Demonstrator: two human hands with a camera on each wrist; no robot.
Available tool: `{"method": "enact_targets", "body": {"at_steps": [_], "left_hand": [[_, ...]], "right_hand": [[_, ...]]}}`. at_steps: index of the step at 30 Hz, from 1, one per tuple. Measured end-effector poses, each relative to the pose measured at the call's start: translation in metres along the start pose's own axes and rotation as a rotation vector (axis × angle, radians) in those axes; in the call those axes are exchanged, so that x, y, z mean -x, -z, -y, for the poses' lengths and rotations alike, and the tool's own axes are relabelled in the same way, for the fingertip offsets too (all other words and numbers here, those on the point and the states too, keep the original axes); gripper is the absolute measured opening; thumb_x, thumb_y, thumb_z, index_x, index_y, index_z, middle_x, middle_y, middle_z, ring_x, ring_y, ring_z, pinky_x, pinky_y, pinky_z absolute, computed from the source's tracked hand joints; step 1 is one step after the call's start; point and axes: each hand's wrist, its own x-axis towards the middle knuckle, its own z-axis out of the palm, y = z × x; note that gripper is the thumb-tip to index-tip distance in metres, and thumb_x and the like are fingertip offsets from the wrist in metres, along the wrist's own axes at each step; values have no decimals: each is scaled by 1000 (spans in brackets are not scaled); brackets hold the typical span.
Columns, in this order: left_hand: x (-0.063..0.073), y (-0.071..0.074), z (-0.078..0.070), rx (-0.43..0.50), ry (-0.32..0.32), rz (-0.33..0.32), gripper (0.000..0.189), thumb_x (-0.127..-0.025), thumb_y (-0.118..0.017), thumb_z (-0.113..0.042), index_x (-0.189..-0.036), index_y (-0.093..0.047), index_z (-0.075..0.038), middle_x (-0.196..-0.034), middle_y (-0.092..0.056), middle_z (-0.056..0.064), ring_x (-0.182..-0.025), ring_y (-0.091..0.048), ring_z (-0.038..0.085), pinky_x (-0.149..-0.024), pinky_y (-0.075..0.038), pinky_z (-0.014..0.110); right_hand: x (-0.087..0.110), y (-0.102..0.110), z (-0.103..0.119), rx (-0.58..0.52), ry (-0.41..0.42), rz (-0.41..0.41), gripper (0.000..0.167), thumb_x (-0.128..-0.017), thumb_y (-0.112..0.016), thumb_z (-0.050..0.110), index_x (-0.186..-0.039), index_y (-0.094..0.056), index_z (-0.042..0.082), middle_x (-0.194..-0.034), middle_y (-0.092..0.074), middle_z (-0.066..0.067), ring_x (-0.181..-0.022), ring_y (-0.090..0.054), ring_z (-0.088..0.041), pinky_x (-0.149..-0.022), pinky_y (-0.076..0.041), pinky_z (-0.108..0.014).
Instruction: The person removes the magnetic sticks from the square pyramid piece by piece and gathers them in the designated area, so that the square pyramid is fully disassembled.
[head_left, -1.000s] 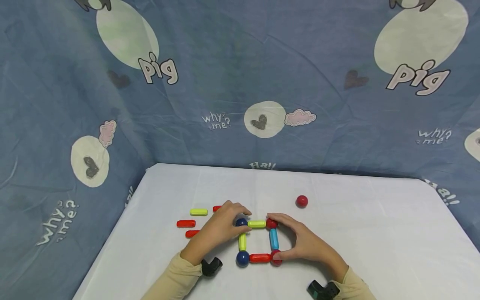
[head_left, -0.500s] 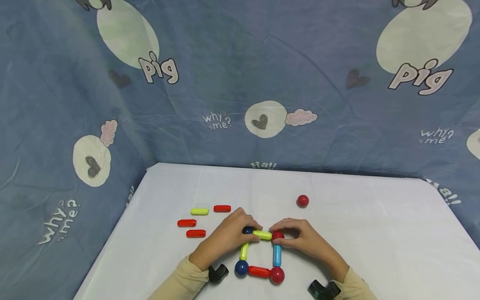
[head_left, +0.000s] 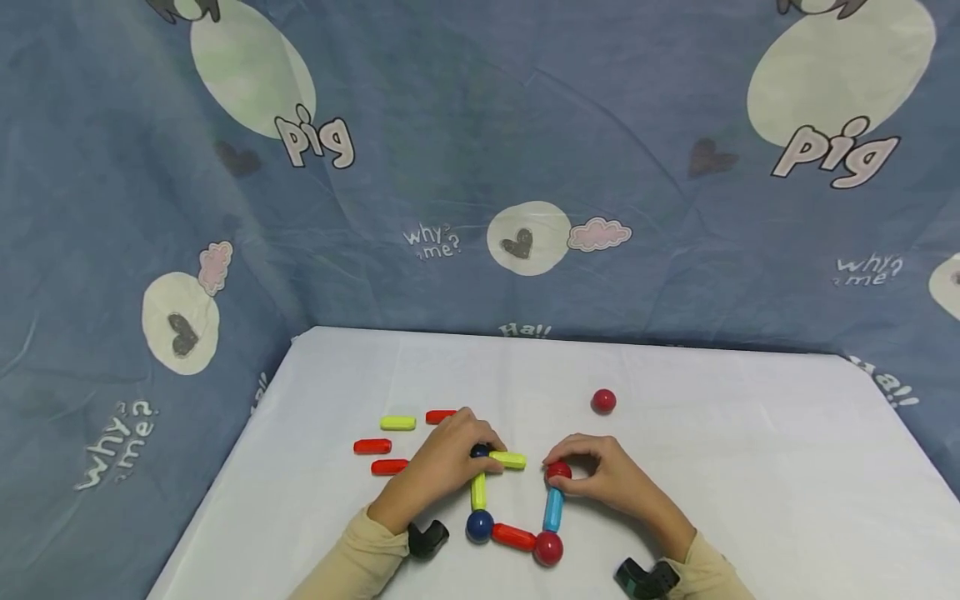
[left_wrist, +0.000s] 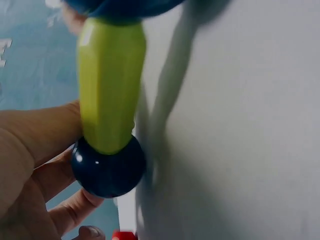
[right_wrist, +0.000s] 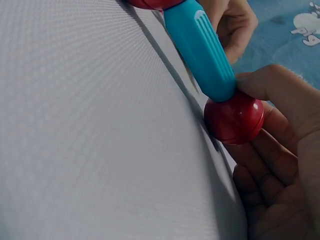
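Between thumb and fingers, my left hand (head_left: 442,462) holds the far dark blue ball (left_wrist: 110,167). A yellow-green rod (head_left: 508,460) points right from that ball, and another yellow-green rod (left_wrist: 110,90) runs to the near dark blue ball (head_left: 480,526). My right hand (head_left: 615,479) pinches a red ball (right_wrist: 235,118) joined to a light blue rod (right_wrist: 200,50). That rod meets a second red ball (head_left: 548,549), which a red rod (head_left: 513,537) links to the near blue ball. A gap separates the right-pointing rod's free end from the pinched red ball.
Left of the left hand lie a yellow-green rod (head_left: 397,423) and several red rods (head_left: 372,447). One loose red ball (head_left: 603,401) sits farther back on the white table (head_left: 750,467). Patterned blue cloth (head_left: 420,167) hangs behind and at the left.
The closed four-sided frame was drawn toward the front edge, then came apart at its far right corner. The right hand, earlier spanning both red balls, now pinches only the far one.
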Motion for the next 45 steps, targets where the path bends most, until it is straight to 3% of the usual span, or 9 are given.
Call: {"method": "enact_targets", "body": {"at_steps": [12,16,22,25,29,32,37,45], "left_hand": [[-3,-2,-4,46,-23,8,20,-86,-85,-26,-101,-72,-26,-99,-65,-12,-96,-50,8,-83,-46,26],[-3,-3,-8,141,-23,-38,24,-87,-83,-20,-105,-69,-25,-101,-65,-10,-96,-53,9,-82,-49,24],[-4,-7,-10,365,-116,-115,25,-87,-80,-5,-105,-67,-17,-96,-69,-5,-83,-62,9,-75,-55,22],[-5,-10,-11,447,-131,-111,23,-88,-79,-4,-103,-66,-17,-97,-73,-3,-83,-68,4,-78,-57,20],[-5,-15,-11,505,-133,-58,20,-91,-78,-8,-104,-67,-18,-106,-77,0,-90,-73,3,-81,-57,18],[-5,-17,-12,488,-126,-24,16,-91,-80,-12,-102,-70,-19,-106,-77,0,-91,-72,2,-81,-58,18],[-5,-14,-11,356,-115,-7,13,-87,-85,-18,-96,-75,-20,-97,-76,-6,-83,-63,2,-77,-55,21],[-5,-11,-8,262,-96,-1,17,-84,-87,-23,-99,-80,-20,-85,-71,-12,-76,-58,7,-68,-47,19]], "right_hand": [[1,0,1,-8,-25,0,24,-90,-82,24,-113,-77,17,-108,-78,3,-103,-69,-10,-100,-51,-20],[0,-2,1,-3,-11,-17,26,-90,-82,24,-114,-76,17,-110,-78,3,-105,-69,-11,-100,-51,-21],[0,-2,2,18,-40,-22,31,-90,-82,27,-119,-74,18,-115,-76,5,-111,-69,-9,-103,-51,-23],[0,-2,2,21,-64,-22,39,-90,-82,29,-126,-72,17,-120,-75,5,-114,-69,-9,-104,-51,-23],[0,-1,2,16,-75,-19,46,-89,-82,29,-131,-69,16,-125,-74,4,-116,-69,-9,-105,-51,-23],[0,-1,2,5,-57,-8,41,-90,-82,27,-128,-71,17,-125,-74,3,-117,-68,-9,-105,-51,-23],[-1,-1,0,-18,-26,8,32,-91,-80,22,-122,-74,15,-120,-76,1,-113,-69,-8,-102,-52,-22],[-1,-2,2,-9,-46,7,30,-92,-80,24,-120,-75,14,-116,-76,4,-110,-68,-4,-101,-52,-22]]}}
